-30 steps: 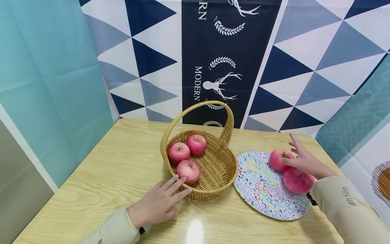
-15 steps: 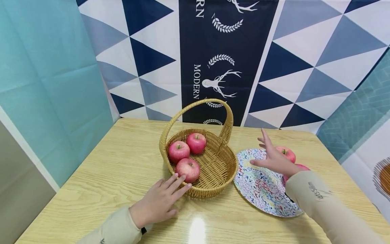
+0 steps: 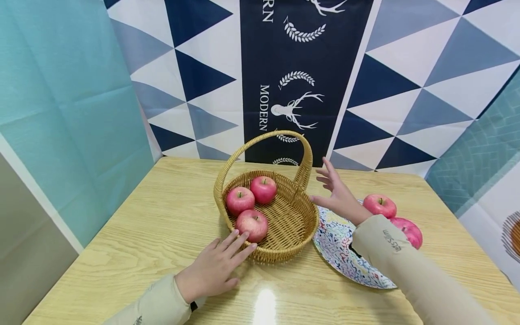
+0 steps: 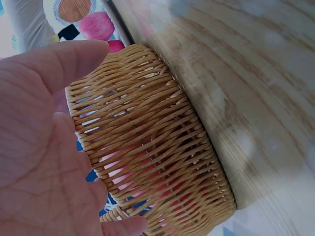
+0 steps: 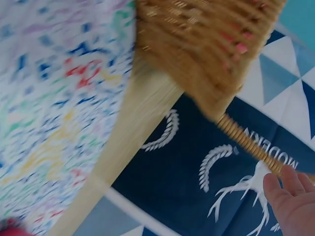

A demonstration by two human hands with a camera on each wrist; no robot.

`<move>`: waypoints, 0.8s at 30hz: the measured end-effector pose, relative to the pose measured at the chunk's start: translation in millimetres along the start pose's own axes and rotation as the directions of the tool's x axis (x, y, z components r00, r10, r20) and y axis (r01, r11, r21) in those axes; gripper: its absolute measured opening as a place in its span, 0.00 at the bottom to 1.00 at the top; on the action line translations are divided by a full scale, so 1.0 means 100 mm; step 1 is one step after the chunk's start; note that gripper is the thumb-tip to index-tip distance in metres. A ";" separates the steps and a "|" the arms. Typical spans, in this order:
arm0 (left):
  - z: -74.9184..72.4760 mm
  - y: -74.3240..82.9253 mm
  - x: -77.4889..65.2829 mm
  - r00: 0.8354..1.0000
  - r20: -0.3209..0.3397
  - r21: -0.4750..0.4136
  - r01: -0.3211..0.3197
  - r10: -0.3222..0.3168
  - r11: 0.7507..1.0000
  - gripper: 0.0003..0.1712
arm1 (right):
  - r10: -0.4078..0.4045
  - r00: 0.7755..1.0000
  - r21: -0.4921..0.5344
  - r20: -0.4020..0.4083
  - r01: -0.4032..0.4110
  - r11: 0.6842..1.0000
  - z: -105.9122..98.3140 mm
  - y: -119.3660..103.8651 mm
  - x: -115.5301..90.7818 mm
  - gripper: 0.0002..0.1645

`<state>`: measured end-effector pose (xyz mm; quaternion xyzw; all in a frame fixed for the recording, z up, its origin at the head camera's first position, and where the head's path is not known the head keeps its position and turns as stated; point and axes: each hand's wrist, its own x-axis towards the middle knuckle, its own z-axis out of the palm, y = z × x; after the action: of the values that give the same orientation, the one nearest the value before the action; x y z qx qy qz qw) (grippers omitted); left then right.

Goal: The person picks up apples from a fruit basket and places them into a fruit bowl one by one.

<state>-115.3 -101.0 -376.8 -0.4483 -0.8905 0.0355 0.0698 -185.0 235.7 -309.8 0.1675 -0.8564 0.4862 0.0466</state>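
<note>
A wicker basket (image 3: 284, 225) with a tall arched handle holds three red apples, the nearest apple (image 3: 252, 225) close to its front rim. My left hand (image 3: 213, 271) rests its spread, fairly straight fingers on that rim; in the left wrist view the palm lies beside the woven wall (image 4: 142, 132). Holding nothing, my right hand (image 3: 339, 196) reaches over the plate with fingers spread, just right of the basket's handle. Two more apples (image 3: 379, 206) sit behind the right forearm, on the round multicoloured plate (image 3: 335, 253), one partly hidden by the sleeve.
The wooden table (image 3: 178, 216) runs back to a patterned cloth backdrop (image 3: 300, 67). Plain teal cloth (image 3: 73, 99) hangs on the left side. The plate's left edge lies close against the basket.
My right hand has moved left, away from the apples on the plate and toward the basket, with nothing in it. The left hand has stayed at the basket rim.
</note>
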 end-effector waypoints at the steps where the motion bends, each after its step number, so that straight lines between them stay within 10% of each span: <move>1: 0.00 0.00 0.00 1.000 0.005 -0.002 0.001 -0.001 1.000 0.44 | -0.008 1.000 0.007 0.008 0.008 1.000 0.03 -0.02 0.03 0.62; 24: 0.01 0.02 0.02 1.000 0.002 -0.020 0.010 -0.010 1.000 0.45 | -0.153 0.955 0.002 0.253 0.157 0.988 0.62 -0.34 0.52 0.64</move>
<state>-115.4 -98.1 -377.8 -0.4445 -0.8931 0.0264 0.0647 -217.6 154.5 -302.0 0.2941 -0.8439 0.4481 -0.0231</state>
